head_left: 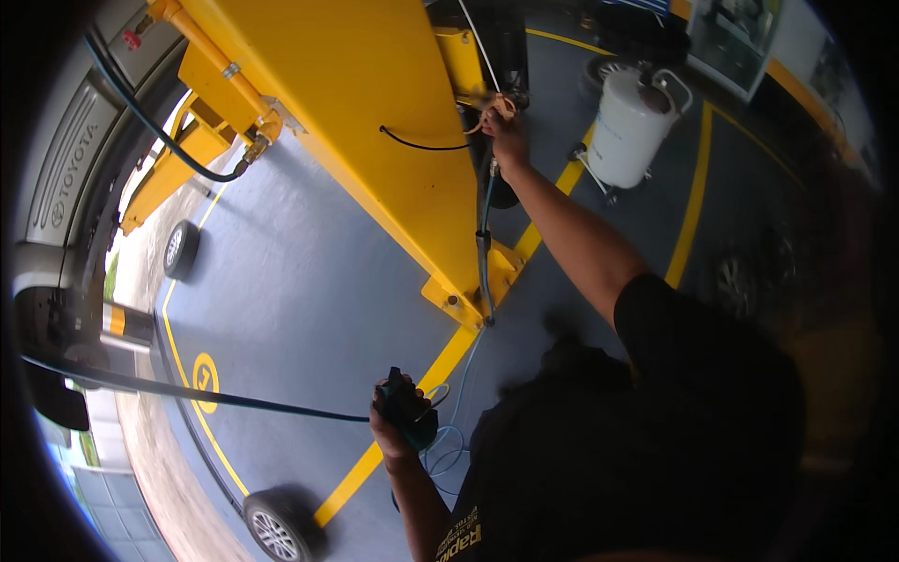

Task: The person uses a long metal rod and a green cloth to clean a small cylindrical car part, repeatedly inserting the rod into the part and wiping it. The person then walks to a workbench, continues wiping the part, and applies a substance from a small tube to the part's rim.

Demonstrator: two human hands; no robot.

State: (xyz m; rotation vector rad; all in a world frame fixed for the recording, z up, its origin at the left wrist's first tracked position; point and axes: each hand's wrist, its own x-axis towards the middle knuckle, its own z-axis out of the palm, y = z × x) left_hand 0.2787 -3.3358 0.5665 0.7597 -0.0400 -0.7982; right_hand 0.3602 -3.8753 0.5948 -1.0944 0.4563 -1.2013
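At the lower centre, my left hand (389, 426) is closed around a dark green and black block-shaped thing (407, 409) whose exact kind I cannot make out. A dark hose (215, 398) stretches from the left edge to it, and a thin blue hose (459, 398) loops just to its right. My right arm reaches forward to a large yellow lift post (375, 122). There, my right hand (507, 140) has its fingers curled at a tan, ring-like piece (507, 105) on the post's side. Blur hides the exact grip. A pale thin rod or cord (479, 42) rises just beyond it.
A white wheeled tank (630, 131) stands at the far right. A grey vehicle (70, 169) is at the left, behind a hanging hose (150, 122). Loose wheels lie on the grey floor, one at lower left (274, 529). The post's bolted base (459, 300) sits ahead.
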